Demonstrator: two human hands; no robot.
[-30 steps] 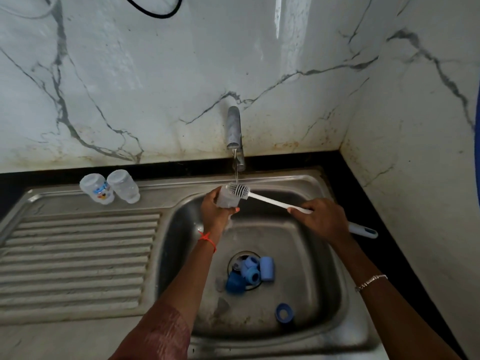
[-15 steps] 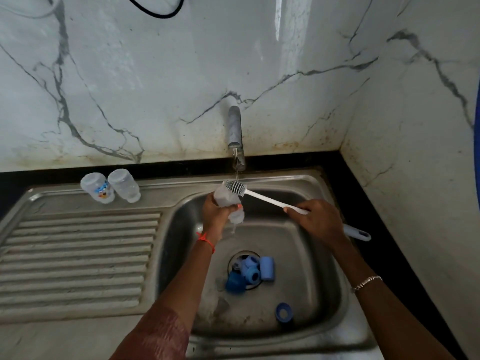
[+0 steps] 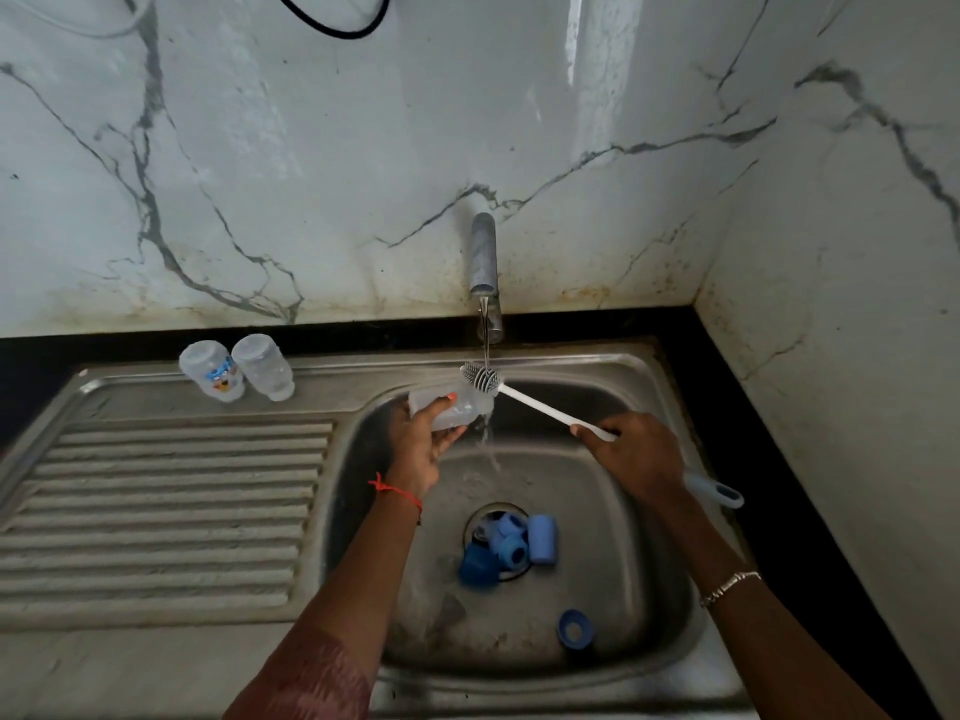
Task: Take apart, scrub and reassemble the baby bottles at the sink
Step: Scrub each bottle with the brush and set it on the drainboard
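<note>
Water [image 3: 484,335] runs in a thin stream from the tap [image 3: 483,257] onto the grey bristled head of a bottle brush [image 3: 480,379], which slants across the back of the sink [image 3: 654,589]. The right hand [image 3: 636,452] grips the brush's white stem with its fingers curled round it, and the pale blue handle end sticks out behind the hand, over the sink's right rim. The left hand [image 3: 423,444] holds a clear baby bottle [image 3: 452,410] on its side, thumb on top and fingers beneath. Its open mouth is turned to the right, just below the brush head, and water spills from it into the basin. Whether brush and bottle touch cannot be told. A red thread [image 3: 397,493] circles the left wrist, a thin bracelet [image 3: 730,587] the right. A cluster of blue bottle parts [image 3: 506,548] lies over the drain, the pieces touching one another, and a single blue ring [image 3: 574,627] lies apart from them, nearer the basin's front right corner. On the back ledge above the ribbed drainboard [image 3: 156,511] stand a printed bottle [image 3: 210,370] and a plain bottle [image 3: 262,366], side by side, apparently mouth down
</note>
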